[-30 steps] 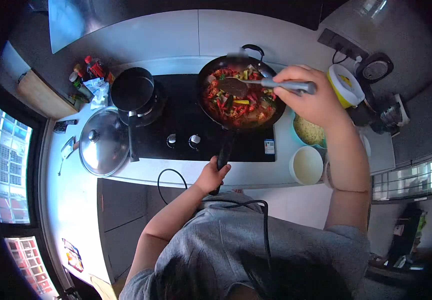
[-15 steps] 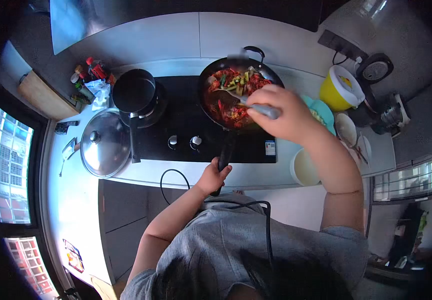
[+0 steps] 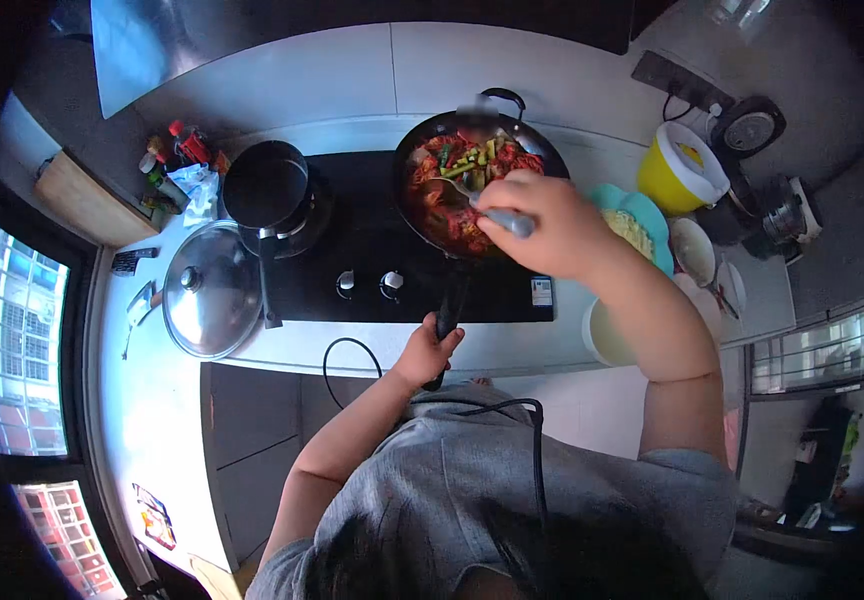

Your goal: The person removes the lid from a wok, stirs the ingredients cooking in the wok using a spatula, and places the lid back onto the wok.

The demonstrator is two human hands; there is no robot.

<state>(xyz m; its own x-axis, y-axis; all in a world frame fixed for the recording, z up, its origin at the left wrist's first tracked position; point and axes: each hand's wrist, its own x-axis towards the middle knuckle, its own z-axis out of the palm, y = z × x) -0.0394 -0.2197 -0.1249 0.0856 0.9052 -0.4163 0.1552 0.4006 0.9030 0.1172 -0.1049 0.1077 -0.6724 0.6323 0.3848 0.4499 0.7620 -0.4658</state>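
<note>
My left hand (image 3: pixel 426 355) is wrapped round the black handle (image 3: pixel 449 310) of a large wok (image 3: pixel 404 210) on the right side of the black stove. Red and green food (image 3: pixel 467 160) with sauce lies inside the wok. Over the wok's right side, my right hand (image 3: pixel 542 220) grips the grey handle of a metal spatula (image 3: pixel 509 220). The spatula's head is down in the food, partly hidden by the sauce and my fingers.
A black saucepan (image 3: pixel 266 186) stands on the left burner, with a glass lid (image 3: pixel 214 290) beside it. Bottles (image 3: pixel 187 145) are at the back left. To the right are a teal bowl (image 3: pixel 656 222), a white bowl (image 3: pixel 607 335) and a yellow container (image 3: pixel 674 175).
My right hand and the spatula have moved left and down over the wok. The food has shifted, with green pieces now near the middle. My left hand has stayed on the handle.
</note>
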